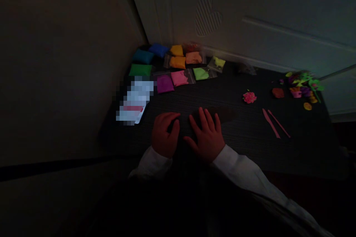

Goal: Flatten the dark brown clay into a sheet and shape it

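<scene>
My left hand (166, 133) rests low over the dark table, its fingers curved and the thumb a small gap away from them. Nothing shows between them. Beside it my right hand (207, 133) lies palm down with fingers spread; anything under its palm is hidden. Left of my hands is a bright, pixelated phone-like screen (136, 100). To the right lie a pink clay flower (249, 97), a pink plastic knife (270, 123) and a thin pink stick tool (279, 123).
Several bags of coloured clay, including a purple bag (165, 83) and a green bag (140, 70), line the back left. Small clay pieces (304, 85) cluster at the far right near a reddish lump (277, 93). A pale panel (264, 40) stands behind the table (236, 148).
</scene>
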Available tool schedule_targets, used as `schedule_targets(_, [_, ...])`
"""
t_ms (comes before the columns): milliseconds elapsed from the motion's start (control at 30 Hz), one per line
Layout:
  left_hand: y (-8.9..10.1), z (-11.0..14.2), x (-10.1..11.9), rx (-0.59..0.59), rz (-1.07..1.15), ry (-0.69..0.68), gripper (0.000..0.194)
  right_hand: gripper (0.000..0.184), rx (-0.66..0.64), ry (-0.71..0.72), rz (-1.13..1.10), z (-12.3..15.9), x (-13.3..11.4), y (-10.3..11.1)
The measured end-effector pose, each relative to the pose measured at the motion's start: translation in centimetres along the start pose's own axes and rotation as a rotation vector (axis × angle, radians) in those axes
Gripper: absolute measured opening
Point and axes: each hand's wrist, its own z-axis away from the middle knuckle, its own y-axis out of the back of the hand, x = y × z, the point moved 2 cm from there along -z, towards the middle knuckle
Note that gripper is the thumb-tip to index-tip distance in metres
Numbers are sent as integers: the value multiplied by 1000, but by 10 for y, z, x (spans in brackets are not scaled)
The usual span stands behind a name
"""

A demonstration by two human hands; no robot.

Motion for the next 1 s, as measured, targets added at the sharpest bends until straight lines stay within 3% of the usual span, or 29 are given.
schedule_targets(567, [-2, 0, 0, -27, -43, -52, 22, 59, 43, -67, 7, 1, 1, -1])
schedule_targets(1000, [-10, 2, 4, -178, -295, -187, 30, 63, 102, -93, -7, 2, 9, 5])
